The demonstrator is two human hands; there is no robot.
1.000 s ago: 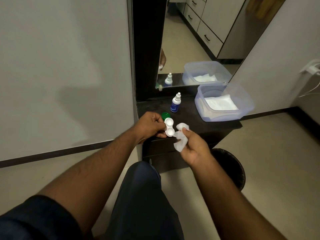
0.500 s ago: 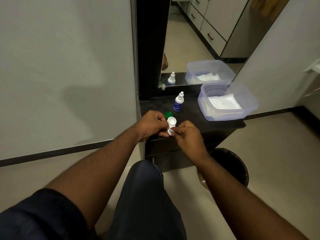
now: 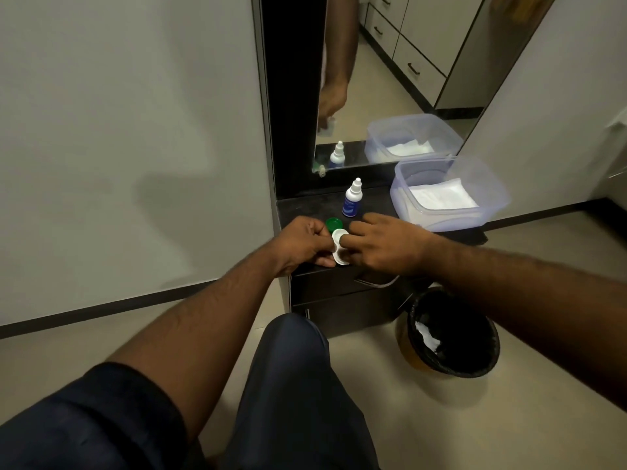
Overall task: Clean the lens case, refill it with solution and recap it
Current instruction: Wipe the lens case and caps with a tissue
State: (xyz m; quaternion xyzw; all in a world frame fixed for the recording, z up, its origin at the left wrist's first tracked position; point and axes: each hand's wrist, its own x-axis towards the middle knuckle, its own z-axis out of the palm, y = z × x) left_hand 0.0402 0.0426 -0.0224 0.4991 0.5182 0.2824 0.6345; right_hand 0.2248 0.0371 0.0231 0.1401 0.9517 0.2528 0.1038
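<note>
My left hand [image 3: 302, 245] pinches the white two-well lens case [image 3: 338, 235] by its left side, just above the front edge of the dark vanity top [image 3: 305, 206]. My right hand [image 3: 386, 247] lies over the case from the right, with a fingertip pushed into the upper well. A scrap of white tissue [image 3: 340, 259] shows under its fingers at the lower well; the rest is hidden. One green cap [image 3: 333, 222] lies on the top just behind the case. The blue-and-white solution bottle [image 3: 353, 200] stands capped behind it.
A clear plastic tub [image 3: 498, 198] with folded white tissues sits at the right of the top. A mirror [image 3: 390, 79] stands behind. A black-lined bin [image 3: 454, 364] holding a white wad stands on the floor at the right. My knee [image 3: 291, 337] is below the hands.
The right hand brought the loose tissue onto the case and now presses a finger into the upper well. My view has tilted down, showing more of the bin.
</note>
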